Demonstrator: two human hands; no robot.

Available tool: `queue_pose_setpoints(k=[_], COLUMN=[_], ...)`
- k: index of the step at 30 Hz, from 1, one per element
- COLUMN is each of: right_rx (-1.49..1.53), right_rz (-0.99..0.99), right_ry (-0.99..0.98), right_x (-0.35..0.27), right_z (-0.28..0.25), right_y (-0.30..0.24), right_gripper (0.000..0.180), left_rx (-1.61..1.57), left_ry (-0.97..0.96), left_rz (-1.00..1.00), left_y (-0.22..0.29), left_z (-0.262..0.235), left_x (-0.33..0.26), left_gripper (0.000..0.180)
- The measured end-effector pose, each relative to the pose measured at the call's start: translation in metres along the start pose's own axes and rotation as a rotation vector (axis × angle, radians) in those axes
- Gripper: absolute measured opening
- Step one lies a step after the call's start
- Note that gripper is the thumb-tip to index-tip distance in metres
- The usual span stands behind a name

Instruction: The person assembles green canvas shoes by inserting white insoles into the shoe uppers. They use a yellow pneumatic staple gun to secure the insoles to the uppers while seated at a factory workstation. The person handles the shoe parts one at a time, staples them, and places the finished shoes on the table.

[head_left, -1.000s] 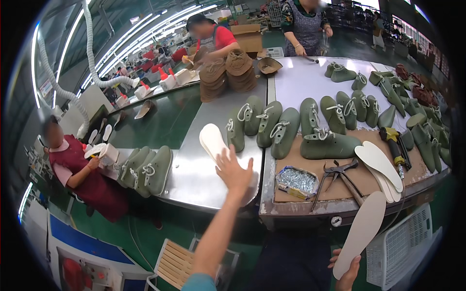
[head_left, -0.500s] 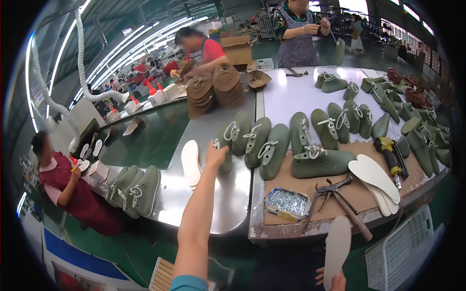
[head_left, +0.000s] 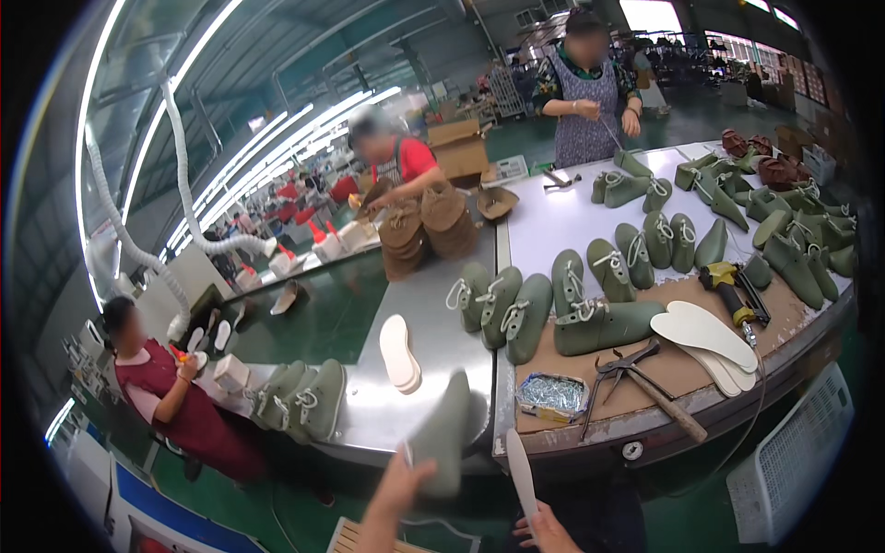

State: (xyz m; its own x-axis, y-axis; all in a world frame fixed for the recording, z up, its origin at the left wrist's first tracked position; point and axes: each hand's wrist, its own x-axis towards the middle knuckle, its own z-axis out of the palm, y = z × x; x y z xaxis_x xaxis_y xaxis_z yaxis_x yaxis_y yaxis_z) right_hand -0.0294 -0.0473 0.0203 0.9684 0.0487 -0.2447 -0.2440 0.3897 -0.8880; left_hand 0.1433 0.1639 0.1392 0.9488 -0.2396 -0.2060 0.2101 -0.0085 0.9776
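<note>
My left hand (head_left: 398, 491), closed, grips a green shoe last (head_left: 447, 441) at its lace end. The last is smeared by motion, toe up, over the front edge of the metal table (head_left: 355, 429). To its right my right hand (head_left: 544, 531) pinches a pale insole (head_left: 521, 475), held upright and nearly edge-on. The two things are apart. Beyond them, a small stack of white insoles (head_left: 399, 355) lies on the metal table. Several green lasts with white laces (head_left: 528, 318) stand along the seam between the tables, and another last (head_left: 613, 327) lies on its side.
On the right-hand bench are a box of small metal fasteners (head_left: 553, 394), pincers (head_left: 622, 370), a wooden-handled hammer (head_left: 678, 415), white insoles (head_left: 705, 334) and a yellow-black air nailer (head_left: 730, 290). A white plastic basket (head_left: 797, 452) stands at right. Co-workers stand behind the tables and at left.
My left hand has lifted the last off the metal table and drawn it back toward me. My right hand has moved left, turning the insole edge-on. The view has shifted.
</note>
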Motion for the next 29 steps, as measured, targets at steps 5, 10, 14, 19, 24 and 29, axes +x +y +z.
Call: queue_pose_setpoints(k=[5, 10, 14, 19, 24, 29], right_rx=[0.029, -1.052, -1.562, -1.635, -1.391, -1.034], right_rz=[-0.242, -0.522, -0.594, -0.573, -0.441, -0.496], right_ry=[0.072, -0.008, -0.353, -0.307, 0.041, 0.533], right_x=[-0.004, -0.021, -0.010, -0.021, -0.052, -0.048], right_z=[0.069, -0.009, -0.050, -0.102, -0.122, -0.130], right_y=[-0.027, -0.018, -0.008, 0.010, -0.073, -0.183], right_gripper=[0.093, 0.061, 0.067, 0.051, 0.027, 0.023], left_rx=[-0.312, 0.472, 0.891, 0.954, 1.218, 1.334], left_ry=[0.178, 0.497, -0.043, -0.459, -0.487, -0.560], left_rz=[0.001, 0.698, 0.879, 0.438, 0.651, 0.483], left_y=[-0.062, -0.040, -0.051, -0.172, -0.193, -0.181], left_z=[0.073, 0.081, 0.110, 0.154, 0.168, 0.193], left_x=[-0.154, -0.151, -0.125, -0.079, -0.071, -0.074], left_gripper=[0.056, 0.030, 0.084, 0.088, 0.079, 0.077])
